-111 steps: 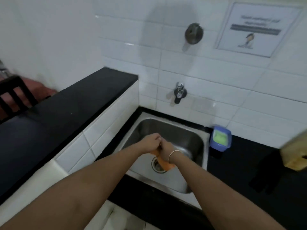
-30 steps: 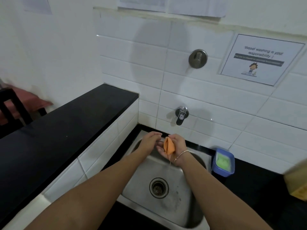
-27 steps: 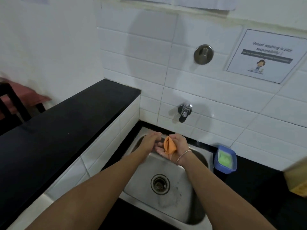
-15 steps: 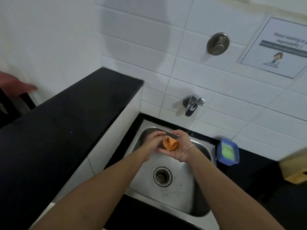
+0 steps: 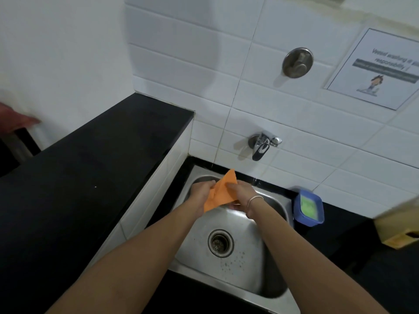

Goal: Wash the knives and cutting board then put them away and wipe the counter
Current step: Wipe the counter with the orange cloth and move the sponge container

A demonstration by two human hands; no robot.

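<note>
An orange cloth (image 5: 219,193) is spread between both hands above the back of the steel sink (image 5: 260,264). My left hand (image 5: 202,191) pinches its left edge. My right hand (image 5: 240,193) grips its right side, a thin bangle on the wrist. One corner of the cloth points up toward the wall. No knives or cutting board are in view. The black counter (image 5: 68,189) runs along the left, raised above the sink.
A wall tap (image 5: 260,147) sits above the sink, with a round metal knob (image 5: 297,62) higher up. A blue tub of green soap (image 5: 308,207) stands at the sink's right corner. A yellowish box (image 5: 399,227) is at the right edge on the lower black counter.
The cloth was bunched in my right palm half a second ago; now both hands have pulled it open into a flat sheet. The view has shifted slightly left.
</note>
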